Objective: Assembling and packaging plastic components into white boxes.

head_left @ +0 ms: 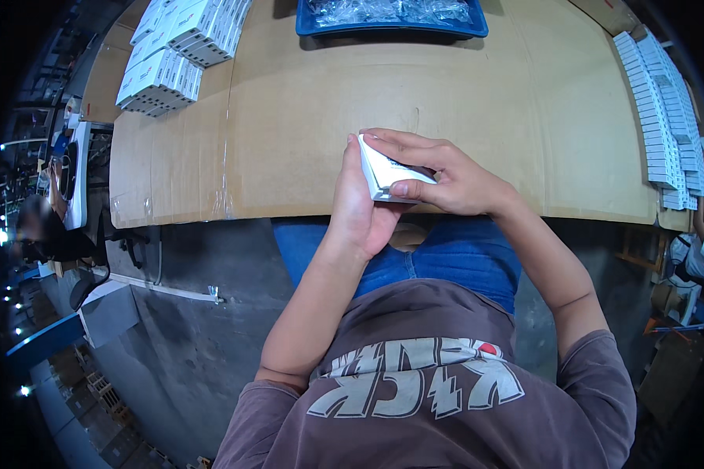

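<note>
White box (379,173), small, smooth, flat-faced, crisp-edged, sits between both hands at the table's near edge; we can't tell if it touches the surface. We see left hand (360,207) gripping it along its left side and underneath, right hand (454,178) clasping it from the right, thumb on the near edge. We note matte tan cardboard (305,117) over the table, a blue rimmed tray (391,33) of crinkly, shiny clear plastic (391,11), and blocky white box stacks (160,78) far left.

two hands (457,181) around a small white box (382,170), cardboard-topped table (289,117), blue tray (393,32) beyond
</note>
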Demonstrator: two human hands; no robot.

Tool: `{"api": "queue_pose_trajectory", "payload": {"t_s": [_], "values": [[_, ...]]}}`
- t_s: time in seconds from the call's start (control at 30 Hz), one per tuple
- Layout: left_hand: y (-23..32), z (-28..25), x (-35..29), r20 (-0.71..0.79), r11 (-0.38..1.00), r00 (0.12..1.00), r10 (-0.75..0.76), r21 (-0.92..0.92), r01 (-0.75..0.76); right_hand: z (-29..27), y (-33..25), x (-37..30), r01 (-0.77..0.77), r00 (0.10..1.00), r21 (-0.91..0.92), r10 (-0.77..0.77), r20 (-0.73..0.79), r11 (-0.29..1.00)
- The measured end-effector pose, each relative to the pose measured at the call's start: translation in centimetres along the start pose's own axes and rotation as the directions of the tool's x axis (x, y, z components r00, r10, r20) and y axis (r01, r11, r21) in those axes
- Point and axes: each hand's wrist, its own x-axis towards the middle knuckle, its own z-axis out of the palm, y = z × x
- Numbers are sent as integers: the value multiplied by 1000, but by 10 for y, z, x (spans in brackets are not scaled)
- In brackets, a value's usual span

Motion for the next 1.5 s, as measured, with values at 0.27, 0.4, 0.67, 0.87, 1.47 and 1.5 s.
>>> {"api": "queue_pose_trajectory", "payload": {"t_s": [0.27, 0.4, 0.67, 0.87, 1.47, 1.5], "values": [[7, 11, -5, 112, 975, 969, 220, -4, -221, -8, 1, 17, 171, 983, -96, -176, -52, 981], [27, 15, -12, 163, 938, 941, 298, 131, -320, -9, -11, 22, 213, 934, -79, -227, -275, 974], [25, -13, -26, 309, 681, 823, 476, 463, -567, 11, 5, 2, 72, 916, 306, 58, -397, 949], [20, -23, -34, 343, 678, 816, 466, 454, -578, 6, -20, -11, -3, 939, 482, 168, -300, 876], [24, -22, -22, 318, 813, 786, 530, 75, -578, -2, -21, -1, 96, 928, 447, 82, -363, 889], [22, -24, -18, 323, 811, 784, 530, 75, -580, -1, -16, 0, 79, 922, 346, 63, -382, 935]]}}
